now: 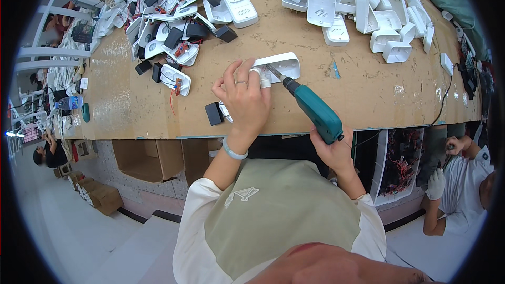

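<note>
My left hand, with white coverings on some fingertips, is closed on the near left edge of a white plastic housing and steadies it on the cardboard. In my right hand is a teal electric screwdriver, gripped near its rear end. Its metal tip reaches into the open hollow of the housing; what the tip touches is too small to make out. Just left of my left wrist lies a black box-shaped part, beside a white piece partly hidden by that hand.
White housings with black blocks and wires are heaped at the far left. More white shells are piled far right. A white adapter with a dark cord lies at the right. A co-worker's gloved hand is at the lower right.
</note>
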`<action>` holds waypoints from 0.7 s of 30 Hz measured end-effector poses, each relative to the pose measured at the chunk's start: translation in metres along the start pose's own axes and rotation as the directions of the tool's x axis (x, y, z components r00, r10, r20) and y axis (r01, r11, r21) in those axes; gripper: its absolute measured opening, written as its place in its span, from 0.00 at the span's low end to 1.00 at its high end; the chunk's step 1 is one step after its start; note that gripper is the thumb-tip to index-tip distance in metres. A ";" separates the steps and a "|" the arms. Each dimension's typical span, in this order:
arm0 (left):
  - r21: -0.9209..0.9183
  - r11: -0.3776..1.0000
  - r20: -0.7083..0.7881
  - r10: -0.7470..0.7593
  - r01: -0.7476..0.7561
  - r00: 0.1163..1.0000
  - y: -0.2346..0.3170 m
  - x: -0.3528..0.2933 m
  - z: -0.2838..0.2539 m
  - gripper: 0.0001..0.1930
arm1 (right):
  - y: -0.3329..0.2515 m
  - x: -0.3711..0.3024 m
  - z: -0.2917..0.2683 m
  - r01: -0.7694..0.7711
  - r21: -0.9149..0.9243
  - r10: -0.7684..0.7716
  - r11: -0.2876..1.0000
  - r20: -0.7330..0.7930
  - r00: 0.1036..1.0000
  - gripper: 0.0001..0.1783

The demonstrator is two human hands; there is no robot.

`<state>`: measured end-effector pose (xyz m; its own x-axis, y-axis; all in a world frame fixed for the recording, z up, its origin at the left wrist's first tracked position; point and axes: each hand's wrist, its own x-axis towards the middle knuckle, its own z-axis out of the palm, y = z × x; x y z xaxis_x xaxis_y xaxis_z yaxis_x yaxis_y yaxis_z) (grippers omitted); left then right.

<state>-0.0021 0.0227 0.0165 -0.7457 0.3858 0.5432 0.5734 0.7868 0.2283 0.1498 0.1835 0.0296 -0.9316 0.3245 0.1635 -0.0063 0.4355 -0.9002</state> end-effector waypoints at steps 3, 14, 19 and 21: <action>0.003 1.000 0.023 -0.009 0.009 1.000 0.001 0.002 -0.002 0.10 | 0.000 0.001 0.000 0.014 -0.017 -0.014 1.000 0.011 1.000 0.20; -0.019 0.999 0.029 -0.026 0.026 0.999 -0.001 0.002 0.000 0.10 | 0.001 0.000 0.000 0.007 -0.023 -0.007 1.000 0.008 1.000 0.20; -0.036 0.999 0.016 -0.027 0.027 1.000 -0.001 0.002 0.000 0.10 | -0.002 0.001 -0.001 -0.025 -0.022 0.025 0.999 0.020 0.999 0.19; -0.034 0.999 0.022 -0.031 0.031 0.999 -0.001 0.002 0.000 0.10 | -0.002 0.001 -0.002 -0.026 -0.030 0.026 0.999 0.023 0.999 0.19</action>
<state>-0.0042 0.0226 0.0175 -0.7702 0.3719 0.5181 0.5609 0.7816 0.2728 0.1494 0.1844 0.0320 -0.9397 0.3161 0.1302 0.0284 0.4516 -0.8918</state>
